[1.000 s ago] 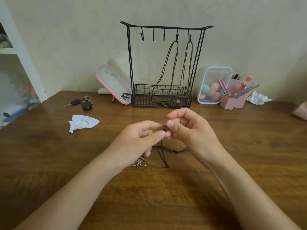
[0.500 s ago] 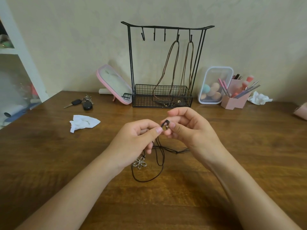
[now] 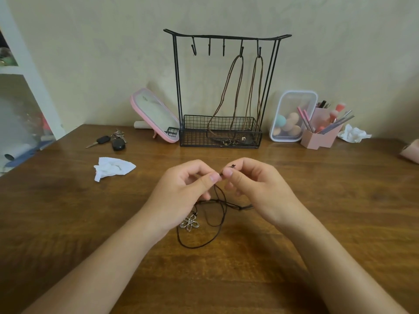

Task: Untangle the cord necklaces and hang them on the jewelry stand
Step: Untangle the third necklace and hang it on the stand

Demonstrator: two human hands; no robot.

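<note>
Since a second ago both hands have drawn slightly apart, letting more black cord necklace [image 3: 205,242] droop onto the table [image 3: 68,211]. Left hand [image 3: 181,196] and right hand [image 3: 258,189] each pinch its knotted end; the flower pendant [image 3: 189,223] lies below. Behind, the wire jewelry stand [image 3: 223,91] holds two brown cords [image 3: 229,94] trailing into its basket.

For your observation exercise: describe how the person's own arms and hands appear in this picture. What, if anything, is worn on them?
Both forearms are bare as far as the frame shows: no sleeves reach into view. The left hand and right hand show no rings, watch, bracelet or gloves. The fingernails are short and look unpainted. No markings are visible.
</note>
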